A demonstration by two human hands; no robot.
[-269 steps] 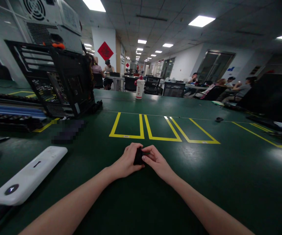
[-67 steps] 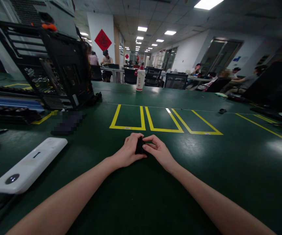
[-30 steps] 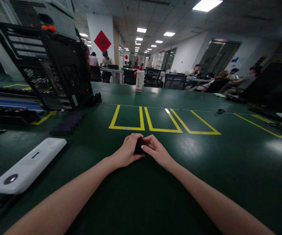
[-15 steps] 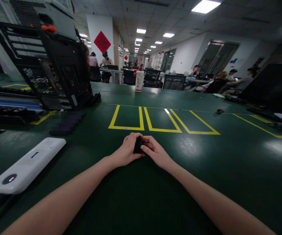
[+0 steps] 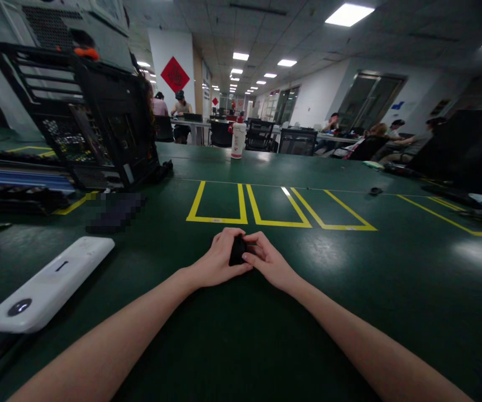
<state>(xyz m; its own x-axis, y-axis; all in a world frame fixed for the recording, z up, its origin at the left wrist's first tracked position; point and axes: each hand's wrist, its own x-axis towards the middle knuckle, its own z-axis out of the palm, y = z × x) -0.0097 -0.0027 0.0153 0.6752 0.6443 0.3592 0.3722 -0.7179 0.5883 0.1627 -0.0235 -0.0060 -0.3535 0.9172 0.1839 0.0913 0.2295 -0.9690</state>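
A small black object is held between both hands, low over the green table, near the middle of the view. My left hand wraps round its left side, with the thumb along the near edge. From the right, my right hand pinches it with thumb and fingers. The fingers cover much of the object, so its full shape is hidden.
Beyond the hands lie three yellow tape outlines. A white bottle stands farther back. At the left are a white device, a dark phone-like item and a black computer case. People sit in the background.
The black object has turned slightly between the fingers and shows a rounder outline. My left thumb has shifted a little to the right. The whole view has moved slightly.
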